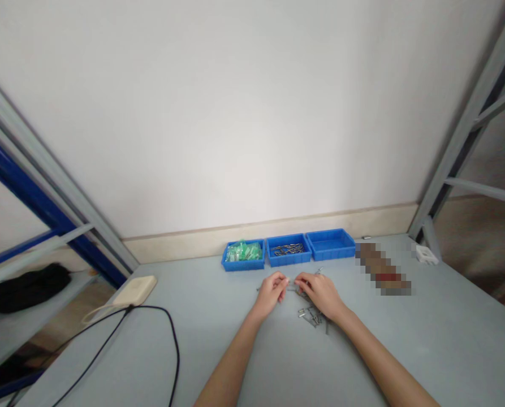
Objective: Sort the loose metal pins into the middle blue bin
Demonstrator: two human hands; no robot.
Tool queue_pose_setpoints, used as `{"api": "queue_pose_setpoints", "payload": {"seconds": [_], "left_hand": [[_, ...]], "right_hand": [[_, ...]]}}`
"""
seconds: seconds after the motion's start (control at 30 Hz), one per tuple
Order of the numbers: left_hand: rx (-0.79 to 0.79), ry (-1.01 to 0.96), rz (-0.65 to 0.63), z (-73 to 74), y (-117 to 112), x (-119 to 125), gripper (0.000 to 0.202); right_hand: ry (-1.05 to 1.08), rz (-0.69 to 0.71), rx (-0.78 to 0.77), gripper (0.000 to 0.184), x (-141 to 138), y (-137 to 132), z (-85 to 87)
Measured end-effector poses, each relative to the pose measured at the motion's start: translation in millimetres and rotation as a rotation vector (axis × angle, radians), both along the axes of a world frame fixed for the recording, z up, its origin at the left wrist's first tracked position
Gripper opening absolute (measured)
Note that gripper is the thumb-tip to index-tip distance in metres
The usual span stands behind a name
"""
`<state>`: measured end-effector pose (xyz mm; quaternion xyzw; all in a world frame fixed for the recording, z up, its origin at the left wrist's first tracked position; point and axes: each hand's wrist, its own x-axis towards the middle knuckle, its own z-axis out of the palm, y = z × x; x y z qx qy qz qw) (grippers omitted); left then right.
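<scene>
so, on the desk (150, 362): left hand (271, 294) and right hand (322, 295), curled, fingertips (285, 281) nearly meeting, any grip too small to tell; loose metal pins (309, 315) under and just beside the right hand; beyond, blue tray of metal pins (288, 259), blue tray of green packets (235, 265).

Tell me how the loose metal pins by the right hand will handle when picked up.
The loose metal pins look stiff and probably won't bend. They seem slim and rounded, so they may roll on the smooth grey tabletop. Their thinness likely makes them fiddly to pinch.
</scene>
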<state>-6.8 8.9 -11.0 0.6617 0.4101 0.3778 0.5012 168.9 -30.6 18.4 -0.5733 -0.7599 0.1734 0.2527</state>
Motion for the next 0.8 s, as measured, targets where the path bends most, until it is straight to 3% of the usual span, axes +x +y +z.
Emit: {"api": "queue_pose_setpoints", "payload": {"seconds": [0.17, 0.47, 0.8], "left_hand": [[0.058, 0.042, 0.012, 4.3, -1.9, -0.6, 0.050], [-0.025, -0.028, 0.013, -8.0, 4.8, 1.2, 0.045], [0.034, 0.030, 0.025, 2.9, -0.8, 1.1, 0.048]], "right_hand": [[-0.050, -0.012, 0.001, 0.035, -2.4, -1.8, 1.0], [0.012, -0.023, 0.004, 0.026, 1.2, 2.4, -5.4], [-0.054, -0.018, -0.009, 0.035, -1.2, -0.3, -0.8]]}}
